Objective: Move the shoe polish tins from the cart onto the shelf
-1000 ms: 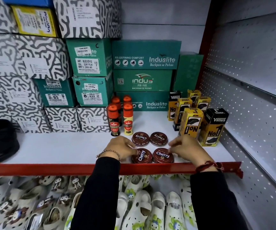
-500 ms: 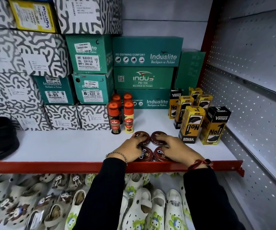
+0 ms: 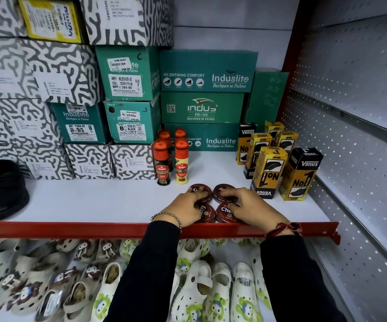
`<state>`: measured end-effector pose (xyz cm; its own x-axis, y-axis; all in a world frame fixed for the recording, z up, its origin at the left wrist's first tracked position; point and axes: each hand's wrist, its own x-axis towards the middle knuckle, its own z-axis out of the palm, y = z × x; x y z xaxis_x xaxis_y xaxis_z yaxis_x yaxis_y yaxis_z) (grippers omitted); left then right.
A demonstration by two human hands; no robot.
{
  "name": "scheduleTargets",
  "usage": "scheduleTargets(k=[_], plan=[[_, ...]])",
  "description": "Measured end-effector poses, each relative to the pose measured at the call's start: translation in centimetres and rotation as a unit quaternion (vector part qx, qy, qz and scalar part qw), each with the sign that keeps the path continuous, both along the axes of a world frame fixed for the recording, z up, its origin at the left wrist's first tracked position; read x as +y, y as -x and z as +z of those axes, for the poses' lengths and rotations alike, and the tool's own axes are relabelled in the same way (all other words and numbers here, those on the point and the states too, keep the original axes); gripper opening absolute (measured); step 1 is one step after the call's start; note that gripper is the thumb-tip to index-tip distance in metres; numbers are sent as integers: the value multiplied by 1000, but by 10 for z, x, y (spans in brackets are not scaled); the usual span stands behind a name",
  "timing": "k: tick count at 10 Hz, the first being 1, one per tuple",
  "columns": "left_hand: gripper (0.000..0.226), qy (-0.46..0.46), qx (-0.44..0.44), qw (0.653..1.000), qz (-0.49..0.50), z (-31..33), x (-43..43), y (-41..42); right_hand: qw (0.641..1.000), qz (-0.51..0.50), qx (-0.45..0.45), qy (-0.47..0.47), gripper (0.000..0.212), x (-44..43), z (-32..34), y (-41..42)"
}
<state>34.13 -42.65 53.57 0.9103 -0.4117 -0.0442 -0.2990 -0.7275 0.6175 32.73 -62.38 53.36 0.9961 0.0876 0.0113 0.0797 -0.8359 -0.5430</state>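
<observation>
Four shoe polish tins [image 3: 225, 216] sit in a two-by-two block on the white shelf [image 3: 83, 201], just behind its red front rail [image 3: 71, 228] and in front of the polish bottles [image 3: 162, 162]. My left hand [image 3: 184, 205] rests palm-down across the two left tins, fingers spread flat, grip clasping nothing. My right hand [image 3: 249, 206] covers the two right tins likewise, beside the yellow boxes [image 3: 267, 171].
</observation>
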Motion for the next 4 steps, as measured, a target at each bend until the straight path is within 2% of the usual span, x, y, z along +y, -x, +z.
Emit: scheduleTargets(k=[3, 4], plan=[[65, 5, -6, 1000, -6, 0, 1, 3, 1000, 20, 16, 12, 51, 2, 8, 7], [61, 38, -42, 998, 12, 12, -1, 4, 998, 6, -56, -19, 49, 6, 22, 11]])
